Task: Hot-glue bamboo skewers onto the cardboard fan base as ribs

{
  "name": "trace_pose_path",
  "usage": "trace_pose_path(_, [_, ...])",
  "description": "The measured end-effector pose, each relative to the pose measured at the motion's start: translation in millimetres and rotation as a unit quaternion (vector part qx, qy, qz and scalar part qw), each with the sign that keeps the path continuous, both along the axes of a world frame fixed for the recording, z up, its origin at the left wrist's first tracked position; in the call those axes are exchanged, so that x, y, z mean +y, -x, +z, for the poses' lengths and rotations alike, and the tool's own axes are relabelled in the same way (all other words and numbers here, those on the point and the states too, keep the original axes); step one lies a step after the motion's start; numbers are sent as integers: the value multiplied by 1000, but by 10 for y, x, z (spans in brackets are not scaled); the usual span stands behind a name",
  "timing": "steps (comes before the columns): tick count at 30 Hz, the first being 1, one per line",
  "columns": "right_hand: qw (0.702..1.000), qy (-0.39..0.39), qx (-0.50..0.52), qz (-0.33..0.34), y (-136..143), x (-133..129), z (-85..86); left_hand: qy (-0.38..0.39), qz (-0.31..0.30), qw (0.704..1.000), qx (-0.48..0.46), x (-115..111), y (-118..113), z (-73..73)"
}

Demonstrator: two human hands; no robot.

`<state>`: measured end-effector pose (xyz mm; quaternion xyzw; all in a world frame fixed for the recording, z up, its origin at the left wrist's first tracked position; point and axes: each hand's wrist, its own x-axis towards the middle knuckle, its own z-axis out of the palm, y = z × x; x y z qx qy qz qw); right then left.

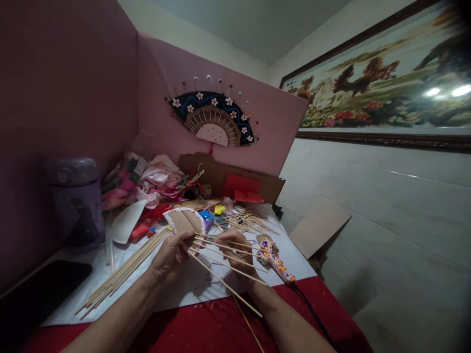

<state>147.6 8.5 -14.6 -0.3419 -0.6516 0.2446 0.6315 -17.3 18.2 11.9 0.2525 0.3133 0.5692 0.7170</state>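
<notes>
Left hand: the left hand [170, 255] has its grip clamped on the cardboard fan piece [185, 220], held just above the table [294, 255].
Right hand: the right hand [232, 247] has fingers pinched together on the wooden skewers [224, 262] fanning out from that piece.
Nearby: a patterned glue gun [274, 259] beside the right hand; a loose skewer bundle [125, 269] lies left.

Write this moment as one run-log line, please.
left hand: holds half-round cardboard fan piece | right hand: fingers thin wooden skewers | beside: flower-patterned glue gun
</notes>
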Motion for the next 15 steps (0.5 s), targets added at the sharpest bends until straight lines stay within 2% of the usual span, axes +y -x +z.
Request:
trace_pose_path(9, [1000,4,-3,-9,4,-1,-11,8,18,1000,2,-15,-11,35])
trace_pose_path(15, [1000,-2,5,-13,10,8,-41,-5,7,1000,2,9,0,-4])
